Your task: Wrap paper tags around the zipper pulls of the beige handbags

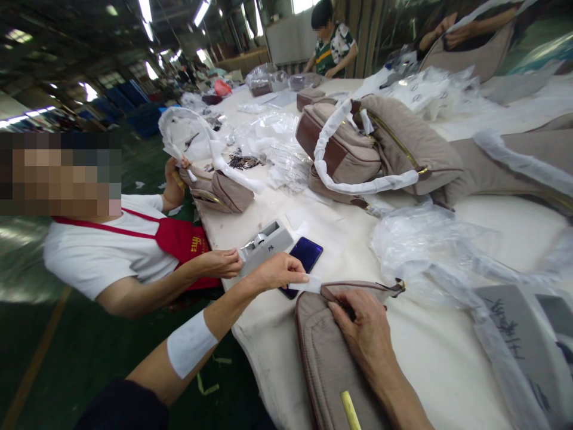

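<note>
"Brown-grey cloth with dark brown edges: is that the bag (331,358)?"

"Yes. It lies on the white worktop (441,358), low in the picture, right in front of the person. Its long way runs from close to the person out to the far side, leaning a bit left at the far end."

"Which hand is nearer?"

"The right hand (364,322). It rests right on the bag, near the far end. Its fingers bend over the short brown-grey cloth strap (376,288). I can't tell if they pinch it, because the tips are hidden."

"And the left hand (280,272)?"

"That one is off to the left, just past the bag's far left corner. Its thumb and finger pinch a thin white strip (312,283)."

"Where does the strip go?"

"Sideways. It reaches from the left hand over to the left end of the strap. So the strip and the strap make almost one line, and that line goes across the bag's long way."

"What else is close?"

"The shiny dark phone (307,252) is just behind the left hand. Past it sits the grey tape holder (277,239), with a co-worker's hand (224,263) right beside it."
</note>
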